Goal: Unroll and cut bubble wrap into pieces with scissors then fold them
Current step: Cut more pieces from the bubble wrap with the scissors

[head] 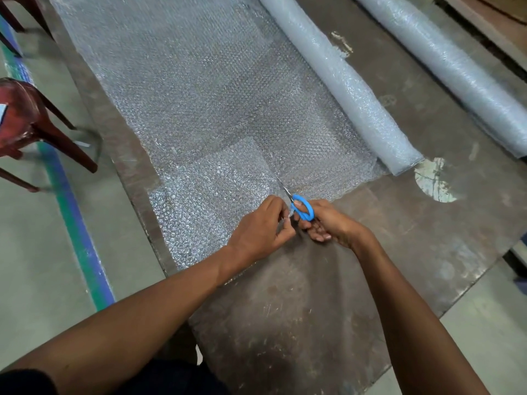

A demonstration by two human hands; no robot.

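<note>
- Looked like a packing workshop or warehouse floor, not a home.
- The big worn metal worktable filling the middle of the frame was scuffed and stained.
- Two long bubble wrap rolls lay across its upper right.
- The concrete floor at left had a painted green-and-blue lane stripe.
- A beat-up red plastic chair stood at the left edge.

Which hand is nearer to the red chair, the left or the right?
Left. The left hand pinches the bubble wrap edge on the chair's side; the right hand holds the scissors farther away.
</note>
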